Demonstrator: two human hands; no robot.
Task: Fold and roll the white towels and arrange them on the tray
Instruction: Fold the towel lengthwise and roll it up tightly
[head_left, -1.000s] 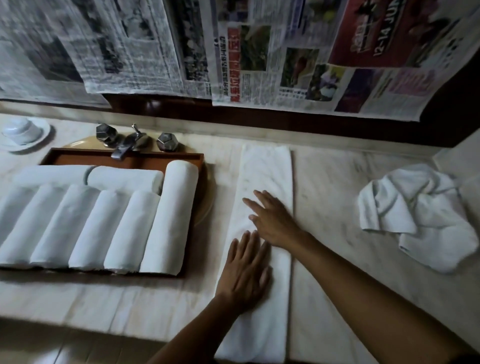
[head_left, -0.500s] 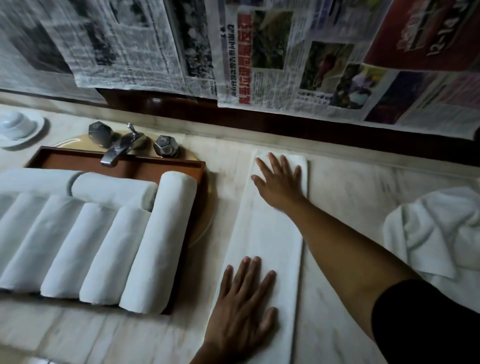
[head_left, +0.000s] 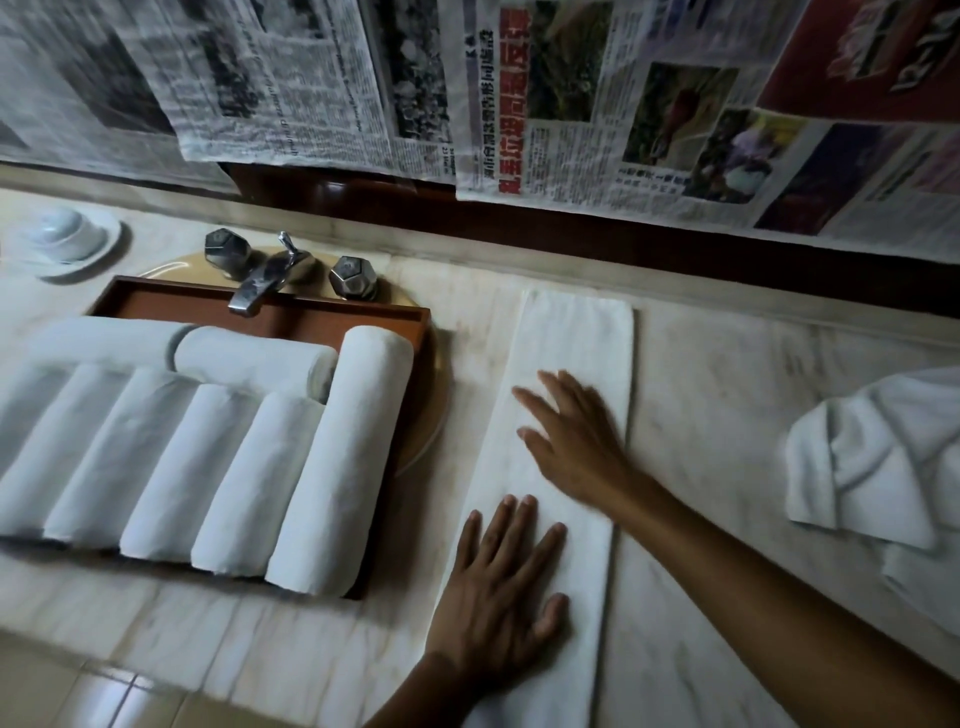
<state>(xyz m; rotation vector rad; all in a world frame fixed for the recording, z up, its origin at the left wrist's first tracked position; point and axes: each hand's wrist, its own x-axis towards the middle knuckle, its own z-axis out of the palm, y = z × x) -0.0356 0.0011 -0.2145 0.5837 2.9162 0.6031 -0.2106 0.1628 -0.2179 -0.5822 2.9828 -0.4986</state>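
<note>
A white towel folded into a long narrow strip (head_left: 571, 343) lies on the marble counter, running from the back wall to the front edge. My left hand (head_left: 501, 587) presses flat on its near part with fingers spread. My right hand (head_left: 574, 441) lies flat on the strip's middle, fingers straight, slightly blurred. To the left, a brown wooden tray (head_left: 332, 317) sits over the sink and holds several rolled white towels (head_left: 337, 462). A crumpled white towel (head_left: 878, 462) lies at the right edge.
A chrome faucet (head_left: 262, 283) with two knobs stands behind the tray. A white dish with a lid (head_left: 62, 244) sits at the far left. Newspaper sheets (head_left: 571, 104) hang on the back wall. The counter's front edge (head_left: 208, 670) drops to a tiled floor.
My right hand slid back along the strip from its far end to its middle. My left hand stayed pressing the near part. The camera view shifted slightly.
</note>
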